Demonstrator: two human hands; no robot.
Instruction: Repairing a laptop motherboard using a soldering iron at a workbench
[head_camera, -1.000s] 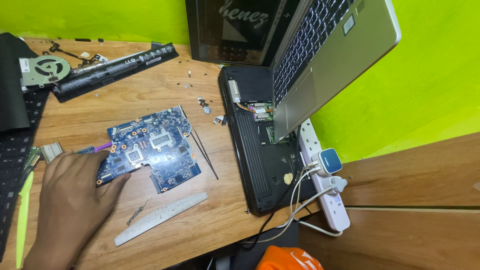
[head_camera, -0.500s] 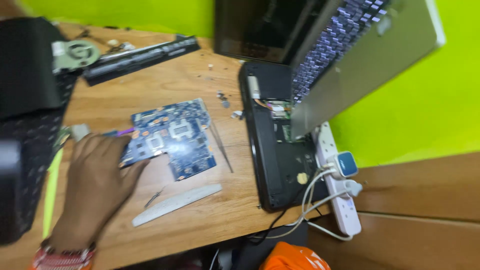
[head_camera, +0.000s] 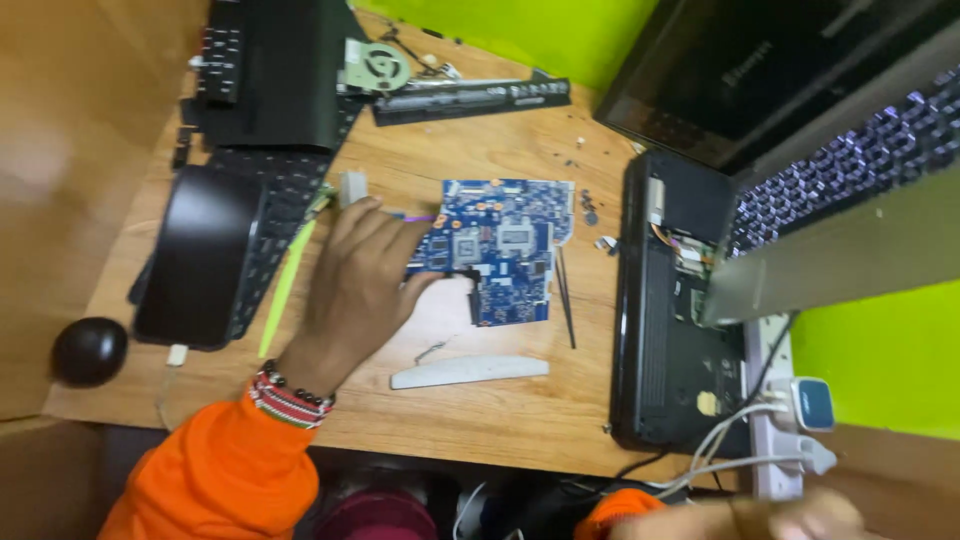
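Item: blue circuit board (head_camera: 505, 250), flat on the wooden surface (head_camera: 520, 400), left of the opened laptop base (head_camera: 670, 320).
Our left hand (head_camera: 355, 285) lies open, fingertips on its left edge; we should press lightly, clear of the chips. Long axis runs left–right, stepped end toward us. Right hand (head_camera: 790, 518) blurred; grip unclear.

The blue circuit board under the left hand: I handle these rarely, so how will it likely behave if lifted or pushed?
The blue circuit board looks thin and flat, so probably stiff and light. Its exposed chips suggest it is fragile, best held by the edges. Lying flat on the wooden table, it should slide, not roll. The left hand touches its left edge.
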